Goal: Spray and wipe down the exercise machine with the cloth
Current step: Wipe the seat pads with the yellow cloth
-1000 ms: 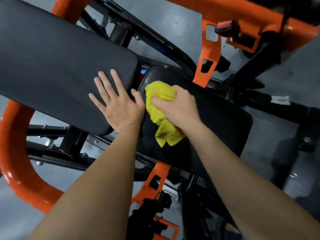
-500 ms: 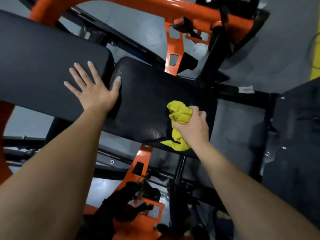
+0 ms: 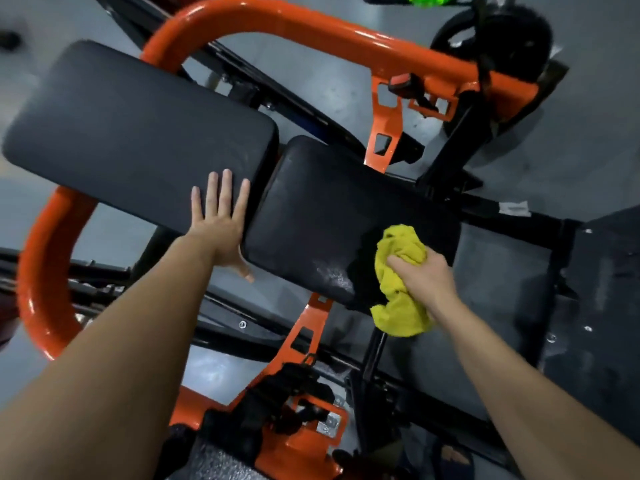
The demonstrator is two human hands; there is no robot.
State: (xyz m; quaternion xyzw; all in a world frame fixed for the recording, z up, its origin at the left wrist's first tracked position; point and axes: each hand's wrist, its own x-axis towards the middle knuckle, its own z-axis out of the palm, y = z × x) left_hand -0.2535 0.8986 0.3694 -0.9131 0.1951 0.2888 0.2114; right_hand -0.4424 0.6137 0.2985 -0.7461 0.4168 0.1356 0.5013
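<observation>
On the back pad (image 3: 138, 133) your left hand (image 3: 220, 226) lies flat and open; lean on it for balance. The seat pad (image 3: 329, 195) has a shiny wet patch (image 3: 334, 277). Rub it dry with the yellow cloth (image 3: 398, 306) your right hand (image 3: 427, 277) grips beside it.

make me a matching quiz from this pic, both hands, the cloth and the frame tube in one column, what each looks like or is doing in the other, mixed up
Column one:
1. left hand
2. right hand
3. cloth
4. frame tube

Column two:
a. orange, curving round behind the pads
b. yellow, bunched at the near edge of the smaller pad
c. flat, fingers straight, resting on the larger pad
d. fingers curled, gripping the cloth

Pairs: 1-c, 2-d, 3-b, 4-a
</observation>
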